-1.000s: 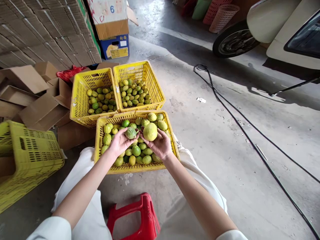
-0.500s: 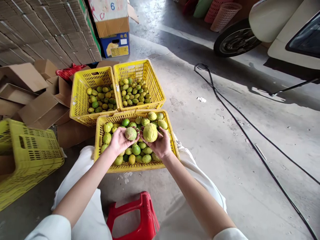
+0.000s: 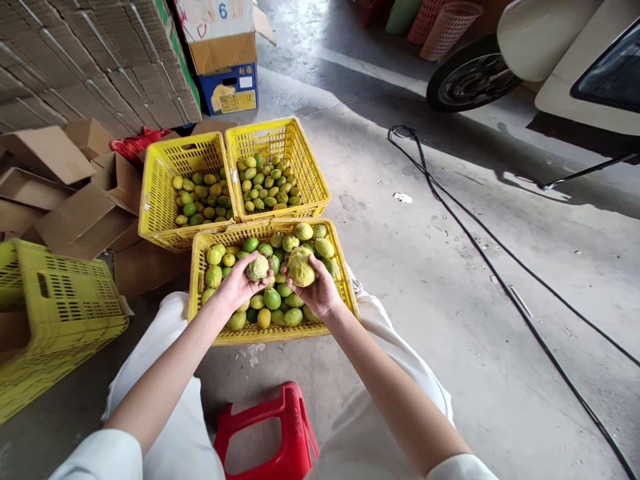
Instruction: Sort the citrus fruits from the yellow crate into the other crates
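Note:
My left hand [image 3: 239, 283] has its fingers wrapped round a small greenish lemon [image 3: 258, 268] with pale, rough skin. A larger yellow-green lemon [image 3: 301, 267] with bumpy skin is held in my right hand [image 3: 323, 288], thumb on its right side. The two hands are close together, the lemons a short gap apart. Both are above the near yellow crate [image 3: 280, 333], which is full of green and yellow lemons [image 3: 273, 299]. Part of that fruit is hidden behind my hands.
Two yellow crates [image 3: 150, 200] [image 3: 315, 167] beyond hold smaller lemons. Left are flattened cardboard boxes [image 3: 75, 213] and another yellow crate [image 3: 75, 293]. A red stool [image 3: 290, 433] stands below. A black cable [image 3: 480, 250] crosses the floor near a parked vehicle [image 3: 575, 73] at right.
Both lemons have been turned in my fingers, and the grip on each has shifted to its sides. The left lemon is slightly further left. The crates have stayed in place.

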`<state>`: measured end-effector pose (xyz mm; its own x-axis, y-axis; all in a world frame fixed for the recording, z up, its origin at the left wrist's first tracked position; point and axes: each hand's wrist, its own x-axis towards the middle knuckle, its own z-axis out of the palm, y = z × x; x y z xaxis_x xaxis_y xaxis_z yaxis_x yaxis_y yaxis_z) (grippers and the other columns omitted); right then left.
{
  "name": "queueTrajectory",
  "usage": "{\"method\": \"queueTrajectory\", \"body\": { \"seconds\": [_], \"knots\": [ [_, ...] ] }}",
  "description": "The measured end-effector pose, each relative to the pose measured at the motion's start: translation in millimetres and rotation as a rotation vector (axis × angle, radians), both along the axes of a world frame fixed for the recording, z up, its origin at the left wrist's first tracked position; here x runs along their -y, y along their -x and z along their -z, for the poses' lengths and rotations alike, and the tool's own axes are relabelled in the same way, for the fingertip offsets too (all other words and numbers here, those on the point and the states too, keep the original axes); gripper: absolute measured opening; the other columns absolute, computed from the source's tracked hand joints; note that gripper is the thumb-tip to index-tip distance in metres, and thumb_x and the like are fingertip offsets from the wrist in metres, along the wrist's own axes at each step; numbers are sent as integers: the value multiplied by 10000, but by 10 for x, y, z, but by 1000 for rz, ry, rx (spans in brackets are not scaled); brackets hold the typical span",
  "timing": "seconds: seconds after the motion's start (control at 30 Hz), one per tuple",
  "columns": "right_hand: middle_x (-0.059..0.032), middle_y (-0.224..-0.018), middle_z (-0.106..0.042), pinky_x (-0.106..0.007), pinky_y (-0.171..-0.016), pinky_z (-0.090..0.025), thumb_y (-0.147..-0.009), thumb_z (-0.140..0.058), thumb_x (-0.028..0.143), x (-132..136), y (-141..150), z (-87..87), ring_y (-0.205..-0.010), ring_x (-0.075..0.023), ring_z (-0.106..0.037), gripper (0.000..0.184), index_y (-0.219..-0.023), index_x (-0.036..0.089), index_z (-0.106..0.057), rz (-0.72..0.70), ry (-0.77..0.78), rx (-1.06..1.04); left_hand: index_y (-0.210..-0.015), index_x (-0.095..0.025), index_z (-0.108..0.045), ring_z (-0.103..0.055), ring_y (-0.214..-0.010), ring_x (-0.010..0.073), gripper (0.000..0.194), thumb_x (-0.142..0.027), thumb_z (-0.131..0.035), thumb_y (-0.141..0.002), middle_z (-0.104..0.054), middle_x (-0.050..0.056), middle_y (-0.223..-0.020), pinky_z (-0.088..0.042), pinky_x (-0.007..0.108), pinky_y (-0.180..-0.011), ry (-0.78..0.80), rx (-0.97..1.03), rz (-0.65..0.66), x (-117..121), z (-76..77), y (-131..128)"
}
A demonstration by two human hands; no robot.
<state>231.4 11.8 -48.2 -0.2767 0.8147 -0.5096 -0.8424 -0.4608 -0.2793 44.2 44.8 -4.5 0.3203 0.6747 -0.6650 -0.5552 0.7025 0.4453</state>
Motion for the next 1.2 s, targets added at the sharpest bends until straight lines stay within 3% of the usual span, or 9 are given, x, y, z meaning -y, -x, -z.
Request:
{"method": "queueTrajectory", "body": {
  "seconds": [0.17,0.27,0.5,0.63,0.8,0.87,0.97,1.1,1.2],
  "knots": [
    [-148,-1180,-789,-474,-835,-694,-992,-479,358,-7,-9,-74,-1043,-296,-782,455,-1399,176,-567,46,-11,-100,-1215,-93,-652,-745,-905,232,309,-171,-434,-1011,-725,138,-973,-666,351,-783,73,32,-133,-30,-82,-25],
    [-180,-1209,-777,-447,-854,-688,-991,-447,309,-30,-10,-92,-1076,-287,-771,505,-1461,141,-524,75,29,-141,-1165,-92,-661,-743,-920,219,231,-154,-493,-1018,-732,141,-1003,-665,345,-833,38,10,-129,-38,-66,-14],
    [-89,-916,-769,-263,-619,-671,-1017,-499,386,-38,2,-78,-753,-195,-742,339,-1246,161,-611,80,121,-135,-860,-106,-658,-701,-712,150,124,-81,-596,-964,-713,115,-901,-551,190,-534,-72,-13,-25,0,5,18],
    [-57,-904,-764,-260,-655,-676,-984,-574,345,-18,13,-34,-778,-189,-756,260,-1193,196,-612,54,113,-63,-885,-104,-664,-702,-679,173,201,-152,-512,-1009,-710,130,-854,-529,205,-488,-33,1,-39,5,-56,-4],
    [-72,-1067,-790,-412,-793,-701,-965,-591,422,-18,-6,-20,-935,-245,-786,368,-1287,245,-595,88,47,-22,-1159,-67,-673,-764,-928,254,325,-169,-402,-1011,-736,189,-1018,-656,326,-704,12,55,-96,-21,-133,-23],
    [-98,-1158,-782,-513,-857,-687,-969,-525,431,-23,-21,-41,-1054,-295,-777,433,-1358,247,-576,106,0,-42,-1206,-80,-652,-761,-1004,251,308,-133,-433,-996,-739,182,-1074,-665,341,-790,7,40,-96,-28,-124,-23],
    [-99,-1210,-774,-577,-900,-667,-931,-482,294,-28,-33,-58,-1125,-314,-763,487,-1411,241,-549,77,-53,-63,-1155,-103,-662,-763,-964,222,228,-93,-559,-951,-744,149,-1056,-662,311,-805,-59,-20,-37,-24,-68,-5],
    [-90,-1124,-790,-504,-877,-688,-909,-585,279,-20,-14,-4,-1040,-290,-782,466,-1371,214,-564,-18,-32,-27,-970,-134,-668,-724,-756,156,148,-77,-726,-846,-722,79,-903,-611,211,-621,-152,-8,37,-2,20,36],
    [-63,-1002,-796,-366,-719,-697,-919,-642,355,-2,18,49,-890,-248,-790,377,-1264,203,-615,-55,7,1,-918,-152,-651,-678,-684,126,190,-67,-769,-796,-700,52,-859,-514,154,-491,-167,23,63,10,41,41]
  ]
}}
